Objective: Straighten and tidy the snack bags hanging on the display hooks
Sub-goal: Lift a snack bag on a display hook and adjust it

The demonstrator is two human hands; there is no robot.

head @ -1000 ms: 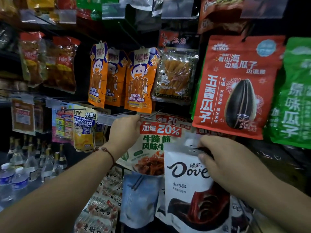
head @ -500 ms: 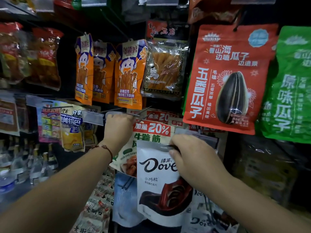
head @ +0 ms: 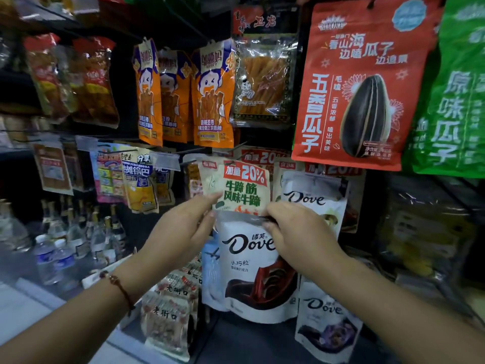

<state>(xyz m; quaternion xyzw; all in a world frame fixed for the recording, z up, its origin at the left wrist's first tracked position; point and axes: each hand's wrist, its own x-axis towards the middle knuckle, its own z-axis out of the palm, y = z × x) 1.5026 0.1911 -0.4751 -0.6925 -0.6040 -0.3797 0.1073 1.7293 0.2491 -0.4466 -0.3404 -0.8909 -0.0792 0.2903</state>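
My right hand (head: pixel 294 232) is pinching the top edge of the white Dove bag (head: pixel 252 269), fingers curled over its header strip. My left hand (head: pixel 181 227) is reaching toward the same strip from the opposite side, fingers extended and relaxed, fingertips touching or just beside the bag's top corner; I cannot tell whether they are gripping it. The Dove bag is sitting directly below the beef tendon bag (head: pixel 244 190) marked 20%, overlapping its lower edge, and it is hanging slightly tilted. A second Dove bag (head: pixel 315 198) is hanging just beside the beef tendon bag, toward the large red sunflower seed bag (head: pixel 359 88).

Risk assessment: the hook carrying the held bag is hidden behind my hands, so I am judging alignment blind. Pulling the header outward could tear the hang hole or slide the bag off its hook. Pushing upward could knock the beef tendon bag askew. A one-handed pinch could let the bag swing.
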